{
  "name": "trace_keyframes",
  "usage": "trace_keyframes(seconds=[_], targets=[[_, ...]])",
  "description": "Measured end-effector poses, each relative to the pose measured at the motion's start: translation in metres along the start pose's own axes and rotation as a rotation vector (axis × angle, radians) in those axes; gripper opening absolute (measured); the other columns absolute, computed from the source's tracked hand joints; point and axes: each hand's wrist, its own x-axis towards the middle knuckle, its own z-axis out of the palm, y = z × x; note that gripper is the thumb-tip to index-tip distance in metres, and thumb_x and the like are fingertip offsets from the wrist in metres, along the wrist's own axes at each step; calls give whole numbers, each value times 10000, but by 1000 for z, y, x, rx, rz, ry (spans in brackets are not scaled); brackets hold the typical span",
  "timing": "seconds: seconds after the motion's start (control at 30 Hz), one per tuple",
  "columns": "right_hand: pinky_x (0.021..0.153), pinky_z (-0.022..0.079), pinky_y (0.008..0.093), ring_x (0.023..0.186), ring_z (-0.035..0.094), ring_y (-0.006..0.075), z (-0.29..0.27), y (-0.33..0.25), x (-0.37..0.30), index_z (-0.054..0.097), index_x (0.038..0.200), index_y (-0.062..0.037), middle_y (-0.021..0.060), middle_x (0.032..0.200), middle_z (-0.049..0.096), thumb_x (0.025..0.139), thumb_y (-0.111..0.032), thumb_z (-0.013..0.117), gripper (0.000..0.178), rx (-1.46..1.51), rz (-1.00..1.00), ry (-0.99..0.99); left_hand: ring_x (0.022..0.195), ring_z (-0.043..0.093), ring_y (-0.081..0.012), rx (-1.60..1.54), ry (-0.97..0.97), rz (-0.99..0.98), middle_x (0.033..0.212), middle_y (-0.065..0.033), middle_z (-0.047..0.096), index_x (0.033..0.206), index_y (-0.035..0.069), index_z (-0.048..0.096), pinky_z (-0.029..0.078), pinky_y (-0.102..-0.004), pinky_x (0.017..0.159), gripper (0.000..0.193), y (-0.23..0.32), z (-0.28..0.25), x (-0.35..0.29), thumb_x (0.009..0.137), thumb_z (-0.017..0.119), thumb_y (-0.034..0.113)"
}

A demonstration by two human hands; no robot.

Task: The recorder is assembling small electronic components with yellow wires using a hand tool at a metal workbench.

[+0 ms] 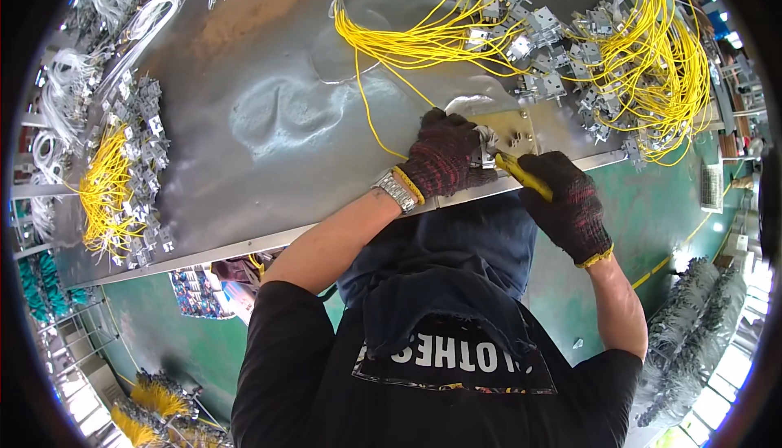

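Note:
My left hand, in a dark red-and-black knit glove, is closed around a small grey metal part near the table's front edge. A single yellow wire runs from the bundle toward this hand. My right hand, gloved alike, grips a hand tool with a yellow handle. The tool's tip points at the grey part, and its exact kind is hard to make out. Under the part lies a brass-coloured plate with small fittings on it.
A bundle of yellow wires ends in grey metal parts at the far side. Another yellow wire heap hangs over the metal table at right. More wired parts lie at left. Below is green floor.

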Motion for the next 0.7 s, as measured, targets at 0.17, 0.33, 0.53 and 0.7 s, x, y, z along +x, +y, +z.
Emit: trace_keyframes(seconds=[0.17, 0.33, 0.53, 0.7], targets=[[804, 559, 409, 950, 681, 389, 8, -4, 8, 692, 1132, -68, 175, 1061, 680, 756, -31, 753, 383, -52, 43, 17, 1017, 644, -293, 24, -79, -32, 1025, -78, 713, 1104, 191, 704, 417, -466, 917, 600, -1, -2, 9, 726, 743, 656], [812, 572, 441, 961, 687, 387, 14, 5, 12, 698, 1142, -105, 167, 1098, 688, 763, -100, 755, 383, -64, 29, 63, 1002, 649, -301, 39, -138, -71, 970, -92, 717, 1114, 163, 703, 418, -477, 909, 629, 2, -9, 15, 741, 726, 669], [783, 560, 366, 897, 704, 304, 19, 19, 5, 680, 1131, -41, 146, 1056, 694, 773, -29, 747, 364, -20, -8, 77, 1046, 636, -304, -48, -136, -59, 993, -98, 713, 1147, 141, 705, 413, -472, 933, 682, 3, -14, 13, 733, 719, 683], [606, 518, 254, 739, 607, 82, 16, 26, -4, 625, 1216, -34, 29, 977, 655, 769, -52, 801, 481, 564, 285, 83, 1102, 625, -284, 78, -179, -36, 1077, -100, 701, 1163, 135, 697, 415, -465, 961, 652, 5, -17, 8, 726, 746, 615]])
